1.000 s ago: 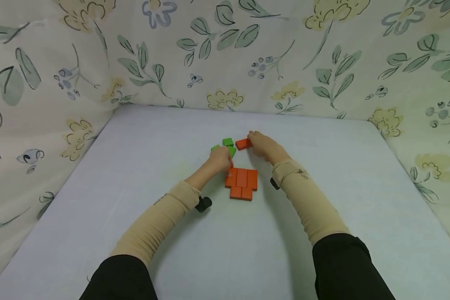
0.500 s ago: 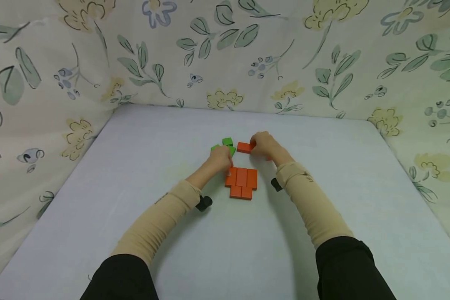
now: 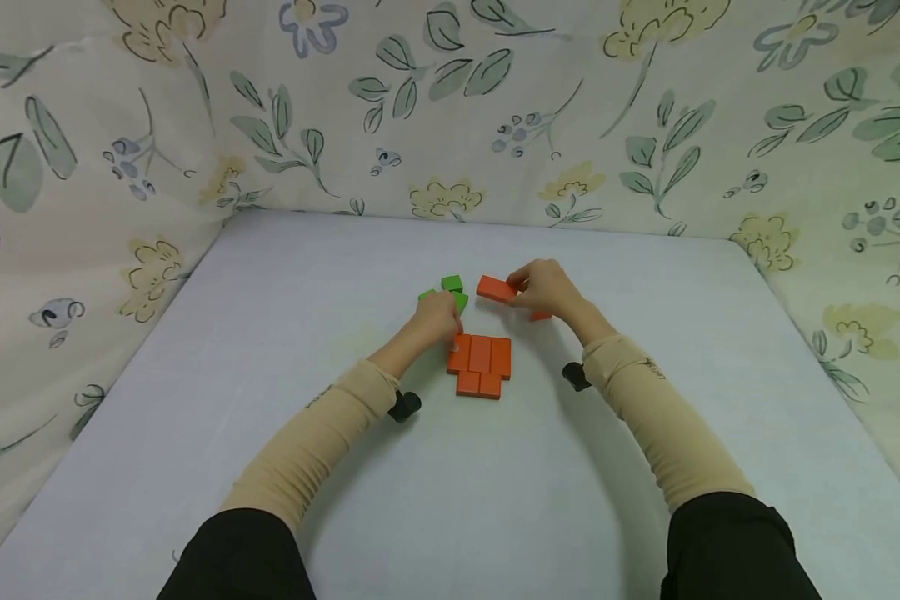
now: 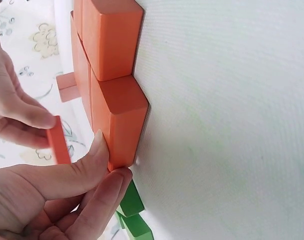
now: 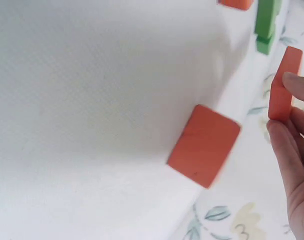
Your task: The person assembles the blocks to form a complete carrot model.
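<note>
**Right hand backed off, block came along**

Remote view here: my right hand [image 3: 549, 290] has drawn rightward over the last half second, a flat orange-red rectangular block [image 3: 492, 287], maybe painted wood, pinched between thumb and fingertips, gap only block-thin. Looks lifted, so I'd call it picked but unplaced. A loose orange-red slab [image 3: 542, 316] sits just below those fingers. My left hand [image 3: 436, 317] hasn't budged: thumb and fingertip nearly together on the corner brick [image 4: 124, 120] of the flat orange-red cluster [image 3: 480, 357]; small green blocks [image 3: 452, 283] lie just past its knuckles.

It was a screened-off tabletop spot: flowered cloth [image 3: 450, 150] hung behind and along both sides of a white table [image 3: 495, 483]. Whether this was a home or a studio was unclear.
</note>
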The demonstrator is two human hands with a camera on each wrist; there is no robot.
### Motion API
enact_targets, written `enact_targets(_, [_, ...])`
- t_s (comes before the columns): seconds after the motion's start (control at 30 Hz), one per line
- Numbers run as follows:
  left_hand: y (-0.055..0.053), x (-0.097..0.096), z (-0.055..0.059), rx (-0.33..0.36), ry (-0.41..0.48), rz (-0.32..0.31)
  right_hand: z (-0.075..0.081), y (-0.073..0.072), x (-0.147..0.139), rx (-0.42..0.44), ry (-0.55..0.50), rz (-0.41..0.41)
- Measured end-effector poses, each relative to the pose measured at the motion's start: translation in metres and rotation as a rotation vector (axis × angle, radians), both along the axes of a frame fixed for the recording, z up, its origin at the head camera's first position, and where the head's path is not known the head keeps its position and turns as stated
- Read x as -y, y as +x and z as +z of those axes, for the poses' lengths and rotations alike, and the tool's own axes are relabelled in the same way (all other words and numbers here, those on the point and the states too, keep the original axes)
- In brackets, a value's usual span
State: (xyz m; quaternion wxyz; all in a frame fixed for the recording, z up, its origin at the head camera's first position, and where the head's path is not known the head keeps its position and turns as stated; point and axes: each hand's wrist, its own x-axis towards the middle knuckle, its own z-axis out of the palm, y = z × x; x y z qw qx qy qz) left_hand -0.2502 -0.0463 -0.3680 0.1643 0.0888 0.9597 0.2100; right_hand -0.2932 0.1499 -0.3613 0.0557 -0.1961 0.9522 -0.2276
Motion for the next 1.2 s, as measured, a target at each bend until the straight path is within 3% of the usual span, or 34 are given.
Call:
enact_targets(0.17, [-0.001, 0.000, -0.003, -0.011, 0.009, 0.004, 0.008, 0.023, 0.001, -0.072, -0.072, 0.062])
enact_targets(0.53, [-0.001, 0.002, -0.002, -0.019, -0.004, -0.008, 0.013, 0.084, 0.006, -0.095, -0.179, 0.171])
enact_targets(0.73, [0.000, 0.004, -0.001, -0.039, -0.003, -0.036, 0.008, 0.112, 0.009, -0.110, -0.161, 0.241])
enact_targets(0.97, [0.000, 0.005, -0.001, -0.050, -0.010, -0.035, -0.006, 0.132, 0.014, -0.042, -0.141, 0.303])
enact_targets(1.2, [0.001, 0.004, -0.003, -0.057, 0.005, -0.043, -0.017, 0.142, 0.012, 0.017, -0.118, 0.315])
